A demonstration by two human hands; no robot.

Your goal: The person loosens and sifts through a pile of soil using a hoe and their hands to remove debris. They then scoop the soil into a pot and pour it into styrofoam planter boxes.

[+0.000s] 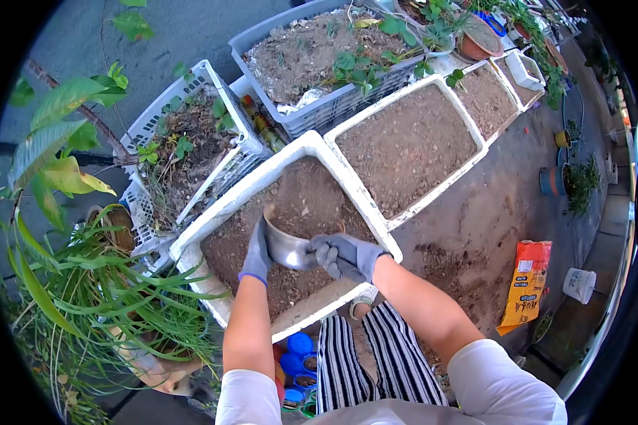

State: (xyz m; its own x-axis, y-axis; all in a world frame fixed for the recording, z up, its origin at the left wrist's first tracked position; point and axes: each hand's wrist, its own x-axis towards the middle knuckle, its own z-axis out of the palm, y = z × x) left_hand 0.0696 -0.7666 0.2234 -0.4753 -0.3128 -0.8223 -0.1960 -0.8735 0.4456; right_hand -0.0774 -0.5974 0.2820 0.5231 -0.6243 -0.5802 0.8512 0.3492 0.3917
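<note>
A shiny metal bowl [290,249] is tilted over the near white foam box [223,205], its opening facing away from me. Blurred soil [308,202] shows at the mouth of the bowl and just beyond it. My left hand [257,251], in a grey glove, presses against the bowl's left side. My right hand [347,256], gloved the same way, has its fingers wrapped round the bowl's right side; whether there is a handle inside the fist I cannot tell. Brown soil fills much of the box below both hands.
More foam boxes of soil [407,145] run off to the upper right. Plastic crates [237,57] with soil and plants stand behind. Long-leaved plants [127,297] crowd the left. On the floor at right lie an orange-yellow bag [528,283] and a white bucket [579,285]. Blue containers [299,345] sit by my legs.
</note>
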